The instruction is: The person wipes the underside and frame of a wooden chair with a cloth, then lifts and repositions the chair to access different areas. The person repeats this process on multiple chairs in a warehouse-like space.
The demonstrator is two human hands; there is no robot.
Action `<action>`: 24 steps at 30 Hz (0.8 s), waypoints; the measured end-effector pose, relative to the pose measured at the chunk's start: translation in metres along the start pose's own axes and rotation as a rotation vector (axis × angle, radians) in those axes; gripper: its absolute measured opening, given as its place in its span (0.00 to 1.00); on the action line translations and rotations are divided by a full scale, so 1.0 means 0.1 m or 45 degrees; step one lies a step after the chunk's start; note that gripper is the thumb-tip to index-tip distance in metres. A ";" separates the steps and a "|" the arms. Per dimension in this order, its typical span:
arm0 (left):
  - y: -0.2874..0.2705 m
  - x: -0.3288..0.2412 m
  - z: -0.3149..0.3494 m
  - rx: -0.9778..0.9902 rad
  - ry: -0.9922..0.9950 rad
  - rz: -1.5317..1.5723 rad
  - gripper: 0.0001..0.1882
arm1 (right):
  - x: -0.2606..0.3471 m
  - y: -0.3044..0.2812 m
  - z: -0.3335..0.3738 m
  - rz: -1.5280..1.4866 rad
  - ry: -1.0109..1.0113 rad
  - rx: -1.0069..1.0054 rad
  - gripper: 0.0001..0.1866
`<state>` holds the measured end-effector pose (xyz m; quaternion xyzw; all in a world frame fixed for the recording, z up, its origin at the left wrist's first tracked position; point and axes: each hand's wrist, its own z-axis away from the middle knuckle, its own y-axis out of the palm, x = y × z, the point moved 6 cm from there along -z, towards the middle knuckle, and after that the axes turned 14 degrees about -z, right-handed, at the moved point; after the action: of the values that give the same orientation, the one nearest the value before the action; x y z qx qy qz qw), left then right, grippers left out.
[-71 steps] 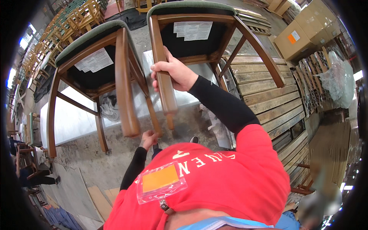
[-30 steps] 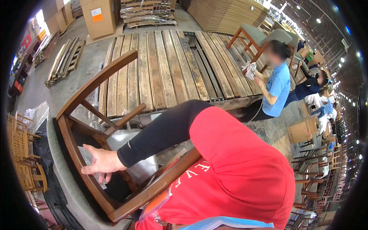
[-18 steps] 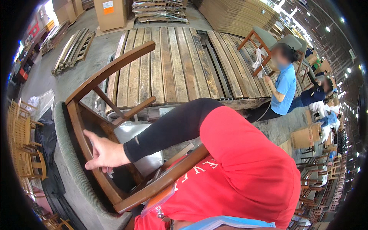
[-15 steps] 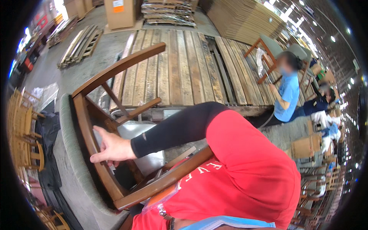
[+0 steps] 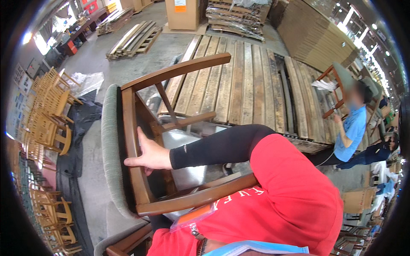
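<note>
A wooden chair (image 5: 139, 179) with brown legs and a grey-green padded seat (image 5: 112, 149) is tipped on its side in front of me, its underside turned toward me. My right hand (image 5: 149, 154) grips the seat's wooden rail from the inner side. The thumb lies across the rail and the other fingers are partly hidden behind it. A dark sleeve (image 5: 161, 222) shows below the chair's near leg on the left, but my left hand is out of sight. At the lower edge there is part of another chair (image 5: 124, 244) with similar grey fabric and brown wood.
A slatted wooden platform (image 5: 239, 81) lies beyond the chair. To its right a person in blue (image 5: 352, 128) stands by another upholstered chair (image 5: 341, 77). Rows of light wooden chairs (image 5: 55, 111) line the left, beside black sheeting (image 5: 72, 149). Cartons (image 5: 183, 15) stand behind.
The view has swung left, so the chair, platform and co-worker appear farther right. My right hand stays on the same rail. More of the second chair shows at the bottom.
</note>
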<state>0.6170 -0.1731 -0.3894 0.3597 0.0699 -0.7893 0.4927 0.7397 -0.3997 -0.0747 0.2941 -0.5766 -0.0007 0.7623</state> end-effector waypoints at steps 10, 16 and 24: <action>0.15 -0.34 0.46 0.144 0.512 -0.343 0.32 | 0.74 -1.10 0.31 -0.033 0.138 0.134 0.49; 1.00 -0.77 1.21 0.191 0.607 0.012 0.32 | 1.77 -2.23 0.76 -0.164 0.055 0.174 0.28; 3.76 -1.42 2.16 0.827 0.847 -0.079 0.21 | 3.04 -4.28 1.27 -0.297 -0.556 -0.114 0.19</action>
<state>0.8575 -0.3596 -0.0492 0.7268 -0.0158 -0.6263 0.2815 0.8744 -0.9143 0.0209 0.3177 -0.6890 -0.1777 0.6267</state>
